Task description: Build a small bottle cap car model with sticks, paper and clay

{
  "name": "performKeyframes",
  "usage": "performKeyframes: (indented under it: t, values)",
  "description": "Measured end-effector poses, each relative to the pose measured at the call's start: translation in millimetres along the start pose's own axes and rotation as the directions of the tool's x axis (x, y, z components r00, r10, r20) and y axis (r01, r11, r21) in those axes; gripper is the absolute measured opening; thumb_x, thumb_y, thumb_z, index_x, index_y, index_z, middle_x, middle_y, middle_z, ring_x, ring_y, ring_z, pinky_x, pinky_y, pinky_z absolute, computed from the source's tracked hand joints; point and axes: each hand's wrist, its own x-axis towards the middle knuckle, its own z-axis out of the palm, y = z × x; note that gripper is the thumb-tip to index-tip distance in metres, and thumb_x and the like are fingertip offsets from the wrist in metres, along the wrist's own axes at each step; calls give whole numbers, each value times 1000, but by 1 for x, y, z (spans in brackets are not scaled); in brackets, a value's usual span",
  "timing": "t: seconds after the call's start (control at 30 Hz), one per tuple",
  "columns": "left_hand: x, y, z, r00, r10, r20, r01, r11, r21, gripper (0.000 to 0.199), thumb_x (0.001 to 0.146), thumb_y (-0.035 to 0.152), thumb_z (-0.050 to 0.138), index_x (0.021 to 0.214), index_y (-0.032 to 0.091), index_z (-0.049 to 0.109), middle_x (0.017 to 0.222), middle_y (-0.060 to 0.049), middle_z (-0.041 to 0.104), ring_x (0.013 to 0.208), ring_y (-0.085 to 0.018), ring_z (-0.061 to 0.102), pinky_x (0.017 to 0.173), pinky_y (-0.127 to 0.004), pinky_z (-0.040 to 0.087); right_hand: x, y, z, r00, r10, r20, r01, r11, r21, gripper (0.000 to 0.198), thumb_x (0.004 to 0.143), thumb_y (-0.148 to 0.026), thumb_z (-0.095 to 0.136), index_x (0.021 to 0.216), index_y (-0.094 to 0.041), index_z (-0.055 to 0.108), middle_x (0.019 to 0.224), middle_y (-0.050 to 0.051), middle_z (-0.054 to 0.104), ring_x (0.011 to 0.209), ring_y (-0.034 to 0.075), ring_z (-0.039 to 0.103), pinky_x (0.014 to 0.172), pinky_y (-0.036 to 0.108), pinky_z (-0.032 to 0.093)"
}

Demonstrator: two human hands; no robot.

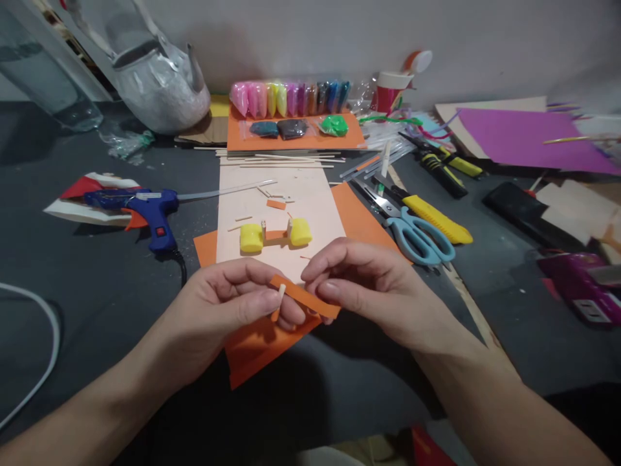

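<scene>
Beyond your left grip [239, 301] and right grip [371, 285], both pinching one orange strip [306, 296], clear plastic packets [257, 99] hold bright colored material [334, 125].

No word, number or brand can be read. A pale label [149, 195] on the blue glue gun [151, 208] is too small to make out, and a white label [592, 310] on the purple object [568, 278] at far right is too blurred
</scene>
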Motion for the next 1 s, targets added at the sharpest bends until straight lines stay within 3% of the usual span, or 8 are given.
performKeyframes:
  t: [0.13,0.23,0.33,0.47,0.77,1.0]
  values:
    - [1,-1,2,1000,-4,-17,4,999,36,8,87,16,73,87,23,77,78,1,81,76,-8,76,78,-12,56,1,1,1,1000,15,26,-16,999,49,23,87,-40,75,94,-17,75,80,0,70,73,7,64,70,13,54]
    - [2,-1,4,1000,-10,-27,11,999,38,8,86,16,74,87,23,77,79,1,81,76,-8,76,76,-11,56,2,2,8,1000,7,13,-7,999,37,19,80,-26,83,92,-17,71,75,-2,72,70,6,66,66,12,53]
    - [1,-1,5,998,7,-58,-3,998,57,7,84,17,76,87,23,76,78,2,81,76,-9,76,74,-12,57,1,1,15,998,-58,-20,57,997,-55,7,84,-14,75,87,-16,69,75,-2,73,71,7,68,68,14,54]
    - [-1,0,8,993,28,-118,-9,988,152,7,82,22,79,87,21,73,77,-1,81,75,-14,77,74,-19,60,0,-1,16,994,-79,-76,66,984,-163,5,85,-12,72,80,-15,71,71,-1,69,65,8,65,62,16,53]
    - [0,1,13,986,19,-167,9,987,162,7,82,24,77,82,19,71,77,-3,80,76,-19,78,77,-26,62,1,2,16,998,32,-56,-35,998,-61,13,85,-24,75,80,-15,67,69,-1,68,60,8,62,58,18,53]
    - [-2,0,13,963,105,-247,-35,962,271,8,76,23,83,78,21,75,75,2,77,72,-11,74,69,-14,58,0,2,19,993,-104,-61,81,948,-307,5,84,-13,73,81,-16,70,76,-1,71,71,9,64,66,17,52]
